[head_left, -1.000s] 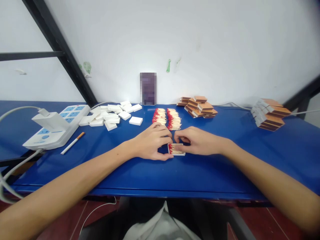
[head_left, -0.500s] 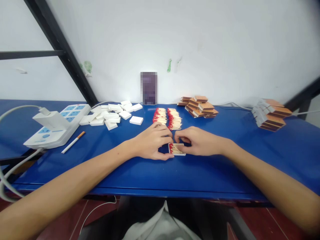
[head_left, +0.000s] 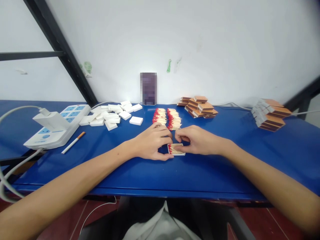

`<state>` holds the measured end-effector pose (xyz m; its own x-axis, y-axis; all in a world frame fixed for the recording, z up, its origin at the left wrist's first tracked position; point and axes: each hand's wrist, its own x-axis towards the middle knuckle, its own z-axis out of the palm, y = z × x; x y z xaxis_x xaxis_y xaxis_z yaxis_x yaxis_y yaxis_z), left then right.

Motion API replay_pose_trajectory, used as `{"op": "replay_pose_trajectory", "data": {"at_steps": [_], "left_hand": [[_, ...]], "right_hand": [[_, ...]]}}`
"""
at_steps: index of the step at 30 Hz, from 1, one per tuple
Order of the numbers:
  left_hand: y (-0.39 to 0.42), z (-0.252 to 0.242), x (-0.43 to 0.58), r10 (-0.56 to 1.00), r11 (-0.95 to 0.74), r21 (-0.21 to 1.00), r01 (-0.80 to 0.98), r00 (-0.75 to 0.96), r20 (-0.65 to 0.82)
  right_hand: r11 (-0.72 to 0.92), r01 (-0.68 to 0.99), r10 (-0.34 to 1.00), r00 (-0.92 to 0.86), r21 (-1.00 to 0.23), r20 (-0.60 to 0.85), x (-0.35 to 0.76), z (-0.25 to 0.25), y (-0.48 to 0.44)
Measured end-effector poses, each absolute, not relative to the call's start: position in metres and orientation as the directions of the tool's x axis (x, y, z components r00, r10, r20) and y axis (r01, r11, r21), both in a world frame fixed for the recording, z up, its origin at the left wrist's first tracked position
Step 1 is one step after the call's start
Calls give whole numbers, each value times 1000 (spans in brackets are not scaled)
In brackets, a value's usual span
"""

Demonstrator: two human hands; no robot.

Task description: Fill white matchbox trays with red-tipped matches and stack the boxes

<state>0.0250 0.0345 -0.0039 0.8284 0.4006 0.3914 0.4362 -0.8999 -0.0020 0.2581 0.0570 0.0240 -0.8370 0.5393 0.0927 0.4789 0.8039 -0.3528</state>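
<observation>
Left hand (head_left: 152, 142) is half curled, with its thumb at the near side of the little white matchbox tray (head_left: 180, 154) and its fingers at the far side, so it seems to hold the left end snugly. The right hand (head_left: 198, 141) is bent over the tray's right end. Its thumb rests on the red-tipped matches (head_left: 172, 149) inside, and its pointer finger is curled. I can't tell if it pinches any match. The tray sits flat on the blue bench (head_left: 150, 178), and the red heads I can see are at its left end.

To do this well, I think the left hand should hold the tray firmly but softly, since thin walls could bend. The right thumb should press gently and nudge any crooked sticks straight, so none snap or poke over the rim.

Behind the tray are two match piles (head_left: 174, 119). Behind it to the right is a heap of brown matchbox sleeves (head_left: 202, 107); much farther right of it stands a matchbox stack (head_left: 271, 114). Behind the tray to the left lie more white trays (head_left: 110, 115). Far left of it, a cigarette (head_left: 73, 143) lies beside a white power strip (head_left: 62, 136).
</observation>
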Motion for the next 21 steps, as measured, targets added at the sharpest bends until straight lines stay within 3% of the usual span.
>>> {"op": "replay_pose_trajectory", "data": {"at_steps": [8, 21], "left_hand": [[35, -5, 25, 412, -897, 11, 442, 828, 380], [36, -5, 25, 390, -907, 8, 421, 833, 392]], "right_hand": [[787, 488, 543, -838, -377, 48, 259, 29, 58], [754, 376, 460, -887, -538, 24, 255, 30, 50]]}}
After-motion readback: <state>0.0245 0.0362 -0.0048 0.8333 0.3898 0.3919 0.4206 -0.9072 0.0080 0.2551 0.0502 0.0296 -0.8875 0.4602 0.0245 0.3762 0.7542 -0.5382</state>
